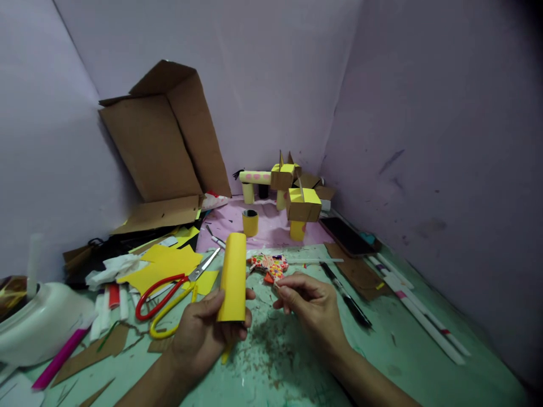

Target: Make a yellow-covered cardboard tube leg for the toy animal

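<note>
My left hand (pixel 202 332) is closed round a yellow paper-covered tube (pixel 233 277), held upright just above the green floor. My right hand (pixel 309 305) hovers beside it to the right, fingers pinched together on something too small to make out. Just beyond my right hand lies a small patterned, multicoloured paper scrap (pixel 268 265). Red-handled scissors (pixel 169 291) and a yellow-handled pair (pixel 169 319) lie open to the left of the tube, next to yellow paper sheets (pixel 163 265).
Cardboard-and-yellow animal figures (pixel 297 198) and a small yellow cup (pixel 250 223) stand on a pink sheet at the back corner. A folded cardboard box (pixel 165 141) leans on the wall. A phone (pixel 347 234), black pen (pixel 345 294), white strips (pixel 419 316) and a white container (pixel 38 325) surround me.
</note>
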Action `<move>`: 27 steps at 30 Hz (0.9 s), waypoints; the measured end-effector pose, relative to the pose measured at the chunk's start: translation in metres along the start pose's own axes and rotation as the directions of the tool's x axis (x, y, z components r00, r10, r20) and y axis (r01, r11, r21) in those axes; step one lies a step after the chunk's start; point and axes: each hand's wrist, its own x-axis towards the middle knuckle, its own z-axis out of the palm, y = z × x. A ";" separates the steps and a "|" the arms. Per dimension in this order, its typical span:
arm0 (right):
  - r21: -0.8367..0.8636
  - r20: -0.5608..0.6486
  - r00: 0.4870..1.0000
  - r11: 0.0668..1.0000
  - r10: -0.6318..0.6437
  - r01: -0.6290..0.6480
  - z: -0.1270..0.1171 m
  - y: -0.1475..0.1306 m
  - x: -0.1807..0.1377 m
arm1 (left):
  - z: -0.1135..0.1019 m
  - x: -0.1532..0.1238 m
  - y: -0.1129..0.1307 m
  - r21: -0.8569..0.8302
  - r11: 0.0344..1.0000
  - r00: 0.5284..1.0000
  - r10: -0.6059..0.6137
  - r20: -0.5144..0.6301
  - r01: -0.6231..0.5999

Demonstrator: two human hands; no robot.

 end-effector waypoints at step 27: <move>0.110 0.167 0.984 0.991 0.059 -0.078 0.002 0.011 0.001 | -0.004 -0.003 0.001 -0.135 0.986 0.978 -0.076 0.193 0.103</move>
